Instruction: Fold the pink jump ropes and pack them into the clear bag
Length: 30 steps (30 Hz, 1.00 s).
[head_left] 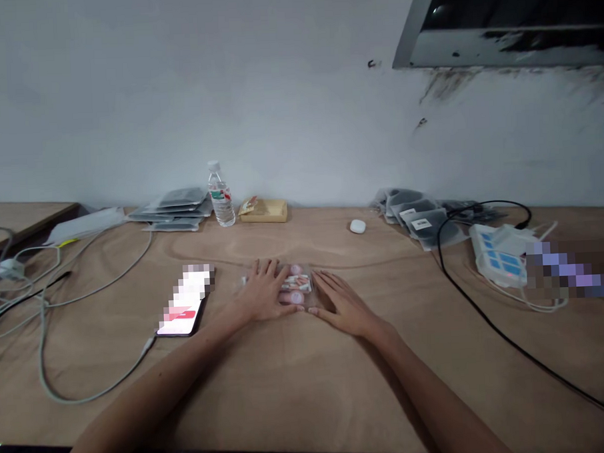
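Observation:
A clear plastic packet (298,285) with pink round-ended items and a printed label inside lies flat on the wooden table. My left hand (266,292) rests across its left part with the fingers stretched forward, hiding much of it. At the packet's right edge lies my right hand (343,305), palm down, fingers extended and pointing towards the packet. Neither hand is closed around anything. What exactly the pink items are cannot be made out.
Left of my hands lies a lit phone (185,302) on a white cable (64,397). Behind stand a water bottle (222,196) and a yellow box (266,211). A white case (357,226), grey bags (406,215) and a power strip (498,254) are to the right.

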{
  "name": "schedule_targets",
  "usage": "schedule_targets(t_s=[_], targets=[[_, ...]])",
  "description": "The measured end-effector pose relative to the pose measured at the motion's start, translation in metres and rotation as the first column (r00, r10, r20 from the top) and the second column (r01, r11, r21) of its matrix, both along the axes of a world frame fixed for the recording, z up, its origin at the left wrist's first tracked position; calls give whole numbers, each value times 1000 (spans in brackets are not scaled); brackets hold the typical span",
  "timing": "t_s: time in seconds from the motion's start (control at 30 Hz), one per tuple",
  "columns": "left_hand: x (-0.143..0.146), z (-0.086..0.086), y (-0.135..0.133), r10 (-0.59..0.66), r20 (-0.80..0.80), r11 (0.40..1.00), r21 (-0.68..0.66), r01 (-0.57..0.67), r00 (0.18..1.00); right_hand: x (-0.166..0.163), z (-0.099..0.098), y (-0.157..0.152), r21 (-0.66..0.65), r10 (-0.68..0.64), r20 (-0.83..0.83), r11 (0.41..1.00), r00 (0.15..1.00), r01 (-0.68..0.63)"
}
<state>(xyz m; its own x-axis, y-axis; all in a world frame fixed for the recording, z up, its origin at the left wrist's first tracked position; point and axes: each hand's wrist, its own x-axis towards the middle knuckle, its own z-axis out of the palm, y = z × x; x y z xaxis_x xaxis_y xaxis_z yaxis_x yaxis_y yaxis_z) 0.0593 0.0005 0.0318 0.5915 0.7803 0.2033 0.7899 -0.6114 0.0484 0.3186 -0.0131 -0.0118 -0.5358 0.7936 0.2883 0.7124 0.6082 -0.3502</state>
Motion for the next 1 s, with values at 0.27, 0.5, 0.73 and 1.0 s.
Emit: schedule_targets(t_s=[0.27, 0.5, 0.73, 1.0], targets=[[1, 3, -1, 2, -9, 1000, -5, -2, 1000, -1, -3, -1, 21, 41, -19, 999, 999, -41], [1, 5, -2, -3, 27, 1000, -24, 3, 1000, -5, -2, -2, 4, 23, -22, 1000, 1000, -23], [5, -2, -4, 57, -21, 998, -17, -57, 998, -8, -3, -3, -12, 11, -28, 1000, 1000, -11], [1, 16, -16, 126, -62, 987, -89, -132, 990, 1, -10, 10, -46, -89, -129, 995, 988, 83]])
